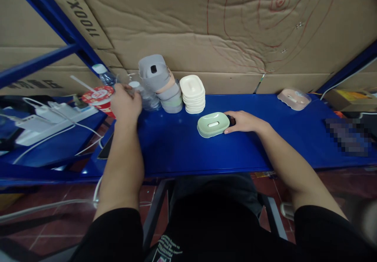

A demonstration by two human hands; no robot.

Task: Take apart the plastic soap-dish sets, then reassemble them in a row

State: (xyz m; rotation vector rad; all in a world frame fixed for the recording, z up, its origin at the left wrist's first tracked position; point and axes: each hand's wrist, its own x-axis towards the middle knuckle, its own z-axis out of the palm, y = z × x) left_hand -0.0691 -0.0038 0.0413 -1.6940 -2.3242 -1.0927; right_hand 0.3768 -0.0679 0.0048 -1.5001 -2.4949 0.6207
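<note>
My right hand [240,121] grips the right end of a light green soap dish [209,120] that rests on the blue table, a pale oblong piece at its middle. Over at the left, my left hand [126,103] has its fingers bent at a clear plastic lid [129,76], partly hidden by the hand. More clear plastic pieces [150,99] stand just right of those fingers. Beside them leans a stack of grey, peach and green dish parts [167,91]. Next to it is a stack of cream oval dishes [193,93].
A red paper cup [103,101] with a straw and a water bottle [104,73] crowd the left hand. White chargers and a power strip [55,120] lie further left. At the right sits a lidded pink soap dish [293,99]. A cardboard wall [176,26] borders the table's back.
</note>
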